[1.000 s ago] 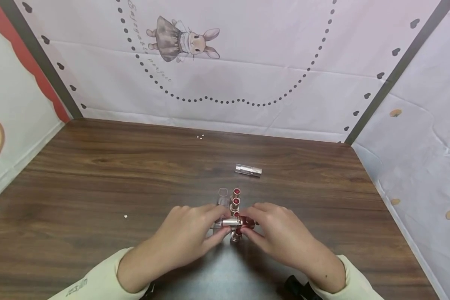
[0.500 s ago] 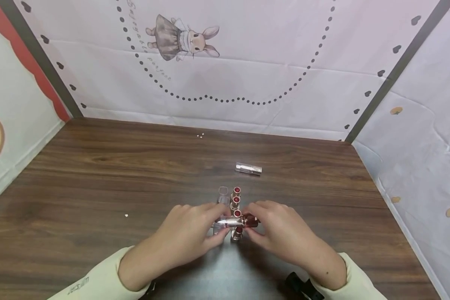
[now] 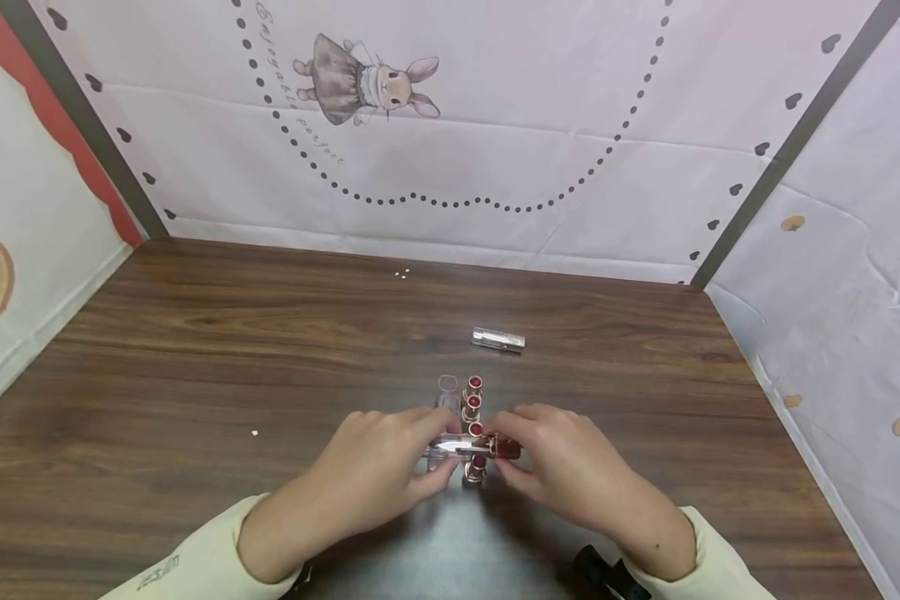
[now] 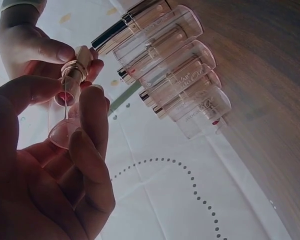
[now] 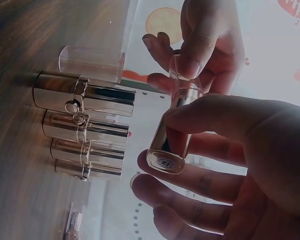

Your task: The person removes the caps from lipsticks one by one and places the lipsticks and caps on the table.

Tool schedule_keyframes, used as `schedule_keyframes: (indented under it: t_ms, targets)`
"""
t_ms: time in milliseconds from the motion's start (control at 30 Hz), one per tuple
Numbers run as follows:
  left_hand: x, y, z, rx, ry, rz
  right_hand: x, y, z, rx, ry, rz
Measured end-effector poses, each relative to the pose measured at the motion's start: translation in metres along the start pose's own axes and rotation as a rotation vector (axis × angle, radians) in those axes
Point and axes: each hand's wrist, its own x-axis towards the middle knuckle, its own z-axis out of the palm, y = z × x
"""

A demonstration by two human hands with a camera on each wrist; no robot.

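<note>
Low over a row of lipsticks, both hands hold one lipstick level between them. My left hand (image 3: 378,458) pinches its clear cap (image 4: 62,131) between thumb and fingers. My right hand (image 3: 562,458) grips the shiny base (image 5: 166,145), whose round bottom label shows in the right wrist view. The metal inner tube (image 3: 461,446) shows between the hands, its tip end within the cap's mouth. Beneath, several uncapped lipsticks (image 3: 474,403) stand upright in a line, red tips up. Clear caps (image 3: 447,385) stand just left of that line, some hidden by my left hand.
Behind the row, a silver-and-clear lipstick tube (image 3: 498,340) lies on its side on the wooden table (image 3: 307,333). Tiny white bits (image 3: 402,273) lie near the back edge, another scrap (image 3: 254,432) at left. Printed cloth walls (image 3: 495,158) enclose the table's back and sides.
My right hand has shifted slightly right with the lipstick base, and more of the metal tube shows between the hands. My left hand and the standing lipsticks keep their places.
</note>
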Motion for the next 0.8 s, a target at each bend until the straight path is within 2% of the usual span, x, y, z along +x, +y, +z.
schedule_keyframes:
  t_ms: [467,600,667,800]
  targets:
    - [-0.001,0.0,0.0,-0.009,0.009,-0.003,-0.001,0.0,0.002,-0.01,-0.021,0.017]
    - [-0.005,-0.001,-0.004,-0.001,0.043,-0.003,-0.003,-0.001,0.001,0.008,-0.021,0.02]
    - [-0.007,-0.002,-0.006,0.014,0.064,0.0,-0.005,-0.001,0.001,0.018,-0.005,0.021]
    - [-0.012,-0.004,-0.008,0.044,0.081,0.0,-0.009,-0.003,0.005,0.031,0.085,-0.02]
